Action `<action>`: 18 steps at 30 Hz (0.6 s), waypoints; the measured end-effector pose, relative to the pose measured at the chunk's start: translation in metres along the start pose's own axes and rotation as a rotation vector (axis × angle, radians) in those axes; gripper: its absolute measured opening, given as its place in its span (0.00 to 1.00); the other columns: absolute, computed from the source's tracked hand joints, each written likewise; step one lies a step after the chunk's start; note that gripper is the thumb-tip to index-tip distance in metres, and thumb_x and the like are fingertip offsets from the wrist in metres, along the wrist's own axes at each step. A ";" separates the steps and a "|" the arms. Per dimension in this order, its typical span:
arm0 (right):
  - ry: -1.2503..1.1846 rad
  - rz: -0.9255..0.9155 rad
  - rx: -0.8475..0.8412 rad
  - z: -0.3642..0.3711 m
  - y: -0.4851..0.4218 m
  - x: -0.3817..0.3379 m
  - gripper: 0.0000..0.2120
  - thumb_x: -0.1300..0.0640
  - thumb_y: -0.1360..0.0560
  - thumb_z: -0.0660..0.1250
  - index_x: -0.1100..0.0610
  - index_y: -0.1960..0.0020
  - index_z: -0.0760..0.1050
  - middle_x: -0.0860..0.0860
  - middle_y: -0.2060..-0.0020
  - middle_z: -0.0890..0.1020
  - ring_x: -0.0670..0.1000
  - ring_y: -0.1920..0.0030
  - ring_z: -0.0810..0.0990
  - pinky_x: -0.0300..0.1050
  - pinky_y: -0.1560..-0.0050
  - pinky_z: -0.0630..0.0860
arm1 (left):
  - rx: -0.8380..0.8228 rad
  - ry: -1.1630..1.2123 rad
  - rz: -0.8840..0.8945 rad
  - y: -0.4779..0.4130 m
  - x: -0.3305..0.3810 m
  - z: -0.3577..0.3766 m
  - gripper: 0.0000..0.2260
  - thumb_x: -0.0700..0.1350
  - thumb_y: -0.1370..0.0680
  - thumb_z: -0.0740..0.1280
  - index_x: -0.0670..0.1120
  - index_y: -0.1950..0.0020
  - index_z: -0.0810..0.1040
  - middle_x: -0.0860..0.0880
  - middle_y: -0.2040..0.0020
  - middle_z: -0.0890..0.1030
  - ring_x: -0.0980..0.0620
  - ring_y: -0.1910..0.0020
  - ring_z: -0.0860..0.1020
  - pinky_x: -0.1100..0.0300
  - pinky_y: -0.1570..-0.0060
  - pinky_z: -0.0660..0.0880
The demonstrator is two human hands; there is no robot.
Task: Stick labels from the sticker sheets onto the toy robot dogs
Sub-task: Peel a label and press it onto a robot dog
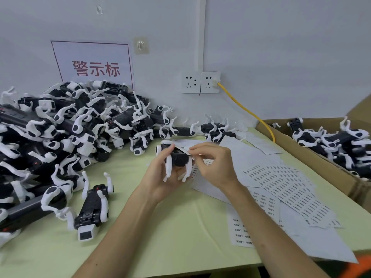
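Left hand [160, 173] grips a toy dog [177, 157]; right hand [212, 161] pinches a label [185, 151].

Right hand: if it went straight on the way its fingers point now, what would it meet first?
Most likely the toy robot dog gripped in the left hand: the right hand, pinching a label, points left at its black body, seemingly almost touching, though depth is unclear.

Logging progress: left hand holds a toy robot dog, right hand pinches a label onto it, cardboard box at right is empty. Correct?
No: the head view shows the cardboard box holding several toy robot dogs, not empty. The left hand does hold a dog and the right hand pinches a label onto it.
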State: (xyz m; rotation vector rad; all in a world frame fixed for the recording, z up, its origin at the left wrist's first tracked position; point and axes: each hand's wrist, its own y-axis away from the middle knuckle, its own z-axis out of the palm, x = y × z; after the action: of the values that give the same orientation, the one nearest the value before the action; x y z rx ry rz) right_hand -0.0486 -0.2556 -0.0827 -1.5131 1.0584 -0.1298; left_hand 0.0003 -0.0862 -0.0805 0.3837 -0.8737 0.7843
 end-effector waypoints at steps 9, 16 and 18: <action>-0.158 0.244 -0.060 0.000 -0.003 -0.004 0.03 0.65 0.27 0.77 0.61 0.54 0.86 0.50 0.56 0.87 0.43 0.55 0.85 0.34 0.55 0.79 | 0.063 -0.174 0.112 0.001 -0.004 0.001 0.14 0.52 0.25 0.72 0.43 0.48 0.83 0.40 0.48 0.80 0.42 0.47 0.75 0.49 0.43 0.66; -0.195 0.375 -0.063 -0.006 -0.007 -0.001 0.02 0.63 0.26 0.77 0.59 0.56 0.85 0.50 0.61 0.87 0.46 0.57 0.87 0.39 0.55 0.80 | -0.114 0.062 0.066 0.005 0.005 0.002 0.19 0.59 0.25 0.74 0.43 0.48 0.80 0.38 0.43 0.77 0.42 0.41 0.76 0.47 0.47 0.67; -0.177 0.382 -0.070 -0.008 -0.008 0.001 0.01 0.63 0.26 0.76 0.60 0.55 0.85 0.50 0.61 0.87 0.48 0.57 0.87 0.45 0.53 0.83 | -0.171 0.038 0.068 0.006 0.006 0.005 0.18 0.58 0.22 0.71 0.43 0.45 0.79 0.38 0.38 0.72 0.41 0.38 0.67 0.47 0.48 0.65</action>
State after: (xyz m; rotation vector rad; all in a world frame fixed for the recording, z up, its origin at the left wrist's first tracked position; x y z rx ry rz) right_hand -0.0488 -0.2629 -0.0743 -1.3296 1.1969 0.3050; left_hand -0.0048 -0.0823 -0.0725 0.1886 -0.9147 0.7705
